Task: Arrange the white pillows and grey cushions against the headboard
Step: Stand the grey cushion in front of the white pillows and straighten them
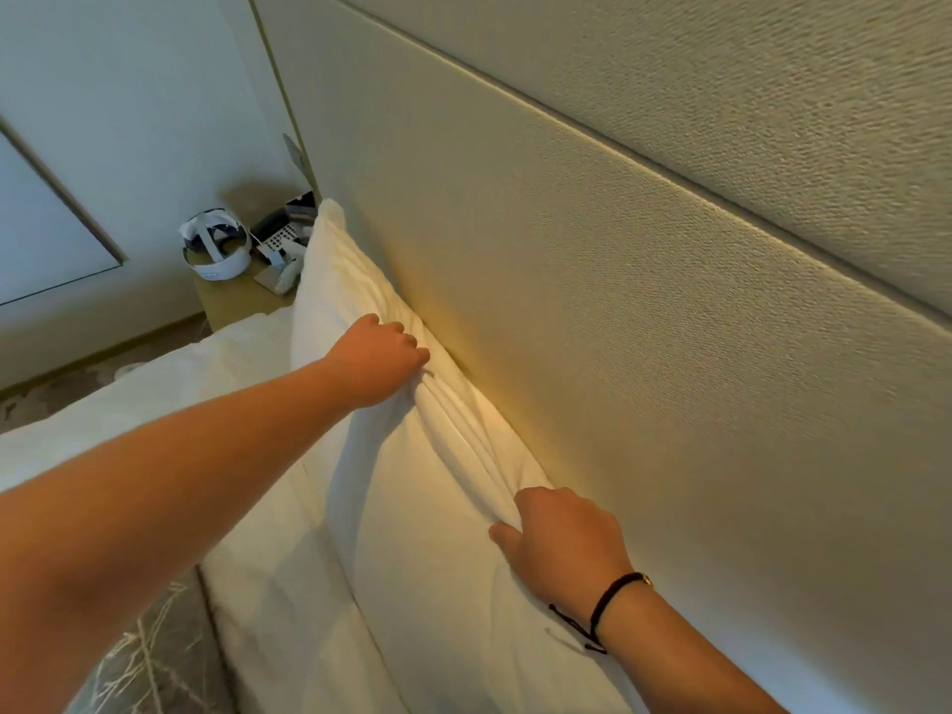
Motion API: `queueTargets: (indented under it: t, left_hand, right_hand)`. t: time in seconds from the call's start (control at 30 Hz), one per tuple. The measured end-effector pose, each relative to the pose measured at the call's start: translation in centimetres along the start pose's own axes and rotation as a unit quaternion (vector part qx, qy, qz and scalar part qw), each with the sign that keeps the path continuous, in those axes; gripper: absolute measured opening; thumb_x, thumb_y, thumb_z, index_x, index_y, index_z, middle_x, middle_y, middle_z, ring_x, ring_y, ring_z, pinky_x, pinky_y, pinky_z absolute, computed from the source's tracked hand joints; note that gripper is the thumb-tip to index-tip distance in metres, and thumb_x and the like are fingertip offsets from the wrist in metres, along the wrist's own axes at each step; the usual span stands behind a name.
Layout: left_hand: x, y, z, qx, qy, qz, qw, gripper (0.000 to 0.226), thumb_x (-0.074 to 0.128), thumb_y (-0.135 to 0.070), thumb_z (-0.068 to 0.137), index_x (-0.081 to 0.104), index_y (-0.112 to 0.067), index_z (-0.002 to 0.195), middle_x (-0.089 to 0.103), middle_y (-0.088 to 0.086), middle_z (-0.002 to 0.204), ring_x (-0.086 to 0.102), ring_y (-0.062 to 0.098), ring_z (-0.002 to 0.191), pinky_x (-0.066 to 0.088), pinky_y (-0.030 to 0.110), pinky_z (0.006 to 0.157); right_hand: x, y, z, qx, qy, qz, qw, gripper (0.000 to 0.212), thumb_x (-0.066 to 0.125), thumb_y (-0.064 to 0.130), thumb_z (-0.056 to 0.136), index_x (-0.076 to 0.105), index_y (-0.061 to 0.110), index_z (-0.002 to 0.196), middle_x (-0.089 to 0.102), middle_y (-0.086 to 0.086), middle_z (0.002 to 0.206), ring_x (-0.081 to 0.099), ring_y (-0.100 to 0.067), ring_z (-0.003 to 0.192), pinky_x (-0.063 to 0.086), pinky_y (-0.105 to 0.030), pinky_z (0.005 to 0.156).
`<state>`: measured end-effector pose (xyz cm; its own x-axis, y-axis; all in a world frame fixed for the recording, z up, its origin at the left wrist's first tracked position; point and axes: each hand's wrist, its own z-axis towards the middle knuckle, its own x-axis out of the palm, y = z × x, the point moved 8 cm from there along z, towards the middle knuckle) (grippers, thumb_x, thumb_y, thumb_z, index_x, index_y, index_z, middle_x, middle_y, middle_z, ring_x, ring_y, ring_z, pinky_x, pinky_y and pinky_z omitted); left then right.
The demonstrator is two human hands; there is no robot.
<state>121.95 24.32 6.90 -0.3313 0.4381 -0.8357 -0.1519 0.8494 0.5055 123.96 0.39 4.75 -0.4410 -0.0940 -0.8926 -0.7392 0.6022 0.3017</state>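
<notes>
Headboard (644,301), both hands gripping white pillow (412,507)

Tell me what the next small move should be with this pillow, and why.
Probably release and pat it flat. Both hands, the left hand and the right hand, grip the top edge of the white pillow, which already stands upright against the headboard. The fabric between the hands is bunched into creases, so smoothing seems due. No grey cushions are in view.

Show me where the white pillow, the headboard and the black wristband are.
white pillow (412,507): head view, on its front face between the two hands.
headboard (644,327): head view, on the lower padded panel.
black wristband (610,595): head view, on the cord across the right wrist.
</notes>
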Motion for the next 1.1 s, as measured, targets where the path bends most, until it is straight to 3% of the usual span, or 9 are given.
queueTargets:
  t: [0.07, 0.17, 0.27, 0.4, 0.6, 0.7, 0.87, 0.93, 1.1]
  left_hand:
    - [0.3, -2.4, 0.0, 0.036, 0.026, -0.034, 0.998, 0.032, 0.052, -0.030, 0.092, 0.056, -0.027, 0.124, 0.064, -0.004, 0.107, 0.054, 0.020, 0.102, 0.036, 0.036, 0.081]
    - [-0.5, -6.9, -0.4, 0.128, 0.080, -0.107, 0.983, 0.053, 0.057, -0.044, 0.078, 0.051, -0.034, 0.130, 0.063, -0.007, 0.115, 0.050, 0.019, 0.112, 0.031, 0.040, 0.092]
    - [-2.6, -9.8, -0.8, 0.162, 0.129, -0.164, 0.965, 0.052, 0.051, -0.055, 0.076, 0.056, -0.032, 0.122, 0.063, -0.005, 0.108, 0.047, 0.020, 0.108, 0.026, 0.040, 0.090]
    - [-5.8, -11.7, -0.8, 0.198, 0.125, -0.175, 0.956, 0.052, 0.049, -0.063, 0.083, 0.060, -0.032, 0.122, 0.062, -0.004, 0.115, 0.045, 0.021, 0.111, 0.028, 0.042, 0.098]
    - [-9.4, -11.9, -1.2, 0.213, 0.029, -0.199, 0.956, 0.027, 0.053, -0.046, 0.093, 0.071, -0.028, 0.103, 0.066, -0.007, 0.103, 0.052, 0.017, 0.094, 0.046, 0.035, 0.081]
    - [-9.0, -12.0, -1.4, 0.190, 0.018, -0.239, 0.952, 0.025, 0.051, -0.038, 0.096, 0.071, -0.025, 0.104, 0.067, -0.004, 0.104, 0.059, 0.020, 0.093, 0.054, 0.038, 0.078]
    - [-9.5, -12.5, -0.7, 0.144, -0.069, -0.218, 0.963, 0.026, 0.046, -0.034, 0.098, 0.069, -0.028, 0.108, 0.069, 0.003, 0.106, 0.064, 0.028, 0.092, 0.050, 0.032, 0.072]
    - [-9.4, -13.5, -0.5, 0.133, -0.108, -0.176, 0.969, 0.027, 0.045, -0.034, 0.099, 0.069, -0.024, 0.108, 0.069, 0.006, 0.102, 0.065, 0.031, 0.090, 0.044, 0.032, 0.067]
    - [-6.8, -13.6, -1.1, 0.160, -0.098, -0.175, 0.967, 0.020, 0.051, -0.024, 0.094, 0.066, -0.014, 0.103, 0.060, 0.006, 0.090, 0.061, 0.026, 0.084, 0.040, 0.030, 0.065]
  right_hand:
    - [1.1, -1.3, -0.7, 0.035, 0.049, 0.042, 0.997, 0.044, 0.041, 0.069, 0.087, 0.049, 0.026, 0.088, 0.047, 0.011, 0.074, 0.049, -0.016, 0.071, 0.036, -0.032, 0.061]
    - [1.3, -3.2, -2.2, 0.080, 0.059, 0.176, 0.979, 0.057, 0.038, 0.080, 0.080, 0.039, 0.025, 0.069, 0.040, 0.010, 0.063, 0.037, -0.013, 0.054, 0.029, -0.030, 0.054]
    - [-0.5, -4.6, -3.9, 0.083, 0.011, 0.240, 0.967, 0.051, 0.049, 0.064, 0.088, 0.031, 0.024, 0.062, 0.033, 0.009, 0.060, 0.030, -0.012, 0.052, 0.027, -0.026, 0.055]
    - [-3.1, -5.8, -6.6, 0.065, -0.050, 0.255, 0.963, 0.029, 0.064, 0.039, 0.089, 0.052, 0.024, 0.067, 0.050, 0.008, 0.065, 0.044, -0.009, 0.057, 0.037, -0.023, 0.055]
    - [-1.6, -7.3, -11.5, 0.047, 0.010, 0.142, 0.989, 0.029, 0.053, 0.050, 0.092, 0.051, 0.024, 0.080, 0.051, 0.007, 0.075, 0.044, -0.009, 0.063, 0.035, -0.024, 0.057]
    - [-1.4, -8.9, -13.9, 0.074, -0.048, 0.169, 0.982, 0.039, 0.048, 0.045, 0.097, 0.042, 0.021, 0.068, 0.047, 0.004, 0.065, 0.040, -0.011, 0.056, 0.032, -0.025, 0.054]
    - [-2.5, -9.9, -16.2, 0.104, -0.183, -0.104, 0.972, 0.036, 0.040, 0.042, 0.099, 0.032, 0.023, 0.069, 0.030, 0.005, 0.046, 0.035, -0.019, 0.042, 0.022, -0.030, 0.041]
    - [-1.9, -9.7, -16.0, 0.115, -0.187, -0.145, 0.965, 0.032, 0.046, 0.037, 0.098, 0.035, 0.022, 0.071, 0.022, 0.006, 0.044, 0.030, -0.018, 0.038, 0.016, -0.026, 0.038]
    - [1.8, -11.3, -14.8, 0.167, -0.117, -0.178, 0.963, 0.028, 0.032, 0.044, 0.101, 0.035, 0.026, 0.081, 0.032, 0.006, 0.055, 0.038, -0.016, 0.050, 0.022, -0.027, 0.043]
